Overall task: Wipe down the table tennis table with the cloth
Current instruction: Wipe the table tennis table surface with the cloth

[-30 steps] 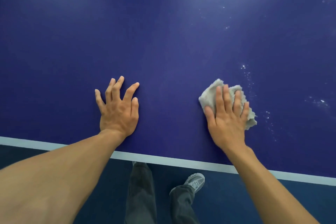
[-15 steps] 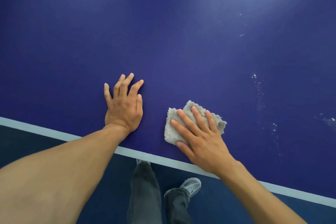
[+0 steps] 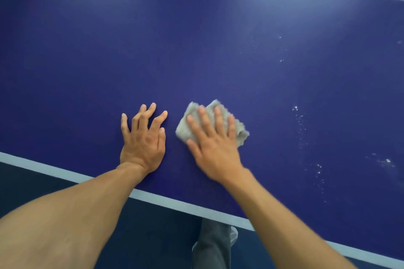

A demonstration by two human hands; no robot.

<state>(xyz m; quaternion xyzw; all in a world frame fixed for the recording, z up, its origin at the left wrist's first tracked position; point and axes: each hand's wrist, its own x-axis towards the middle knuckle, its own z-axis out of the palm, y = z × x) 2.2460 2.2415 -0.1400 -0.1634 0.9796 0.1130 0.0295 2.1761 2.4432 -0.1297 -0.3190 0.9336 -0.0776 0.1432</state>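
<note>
Two grips lie flat on the tabletop (image 3: 196,50) near its edge: the left grip (image 3: 143,140), fingers (image 3: 160,119) spread and empty, braces; the right grip (image 3: 215,150) presses the cloth (image 3: 192,109) under straight fingers. Keep pressure even; sweep toward the specks (image 3: 300,120) well right of it.

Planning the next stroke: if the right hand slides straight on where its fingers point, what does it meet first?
Nothing in view: the right hand, pressing the cloth, faces bare blue tabletop; the white specks lie off to its right.
</note>
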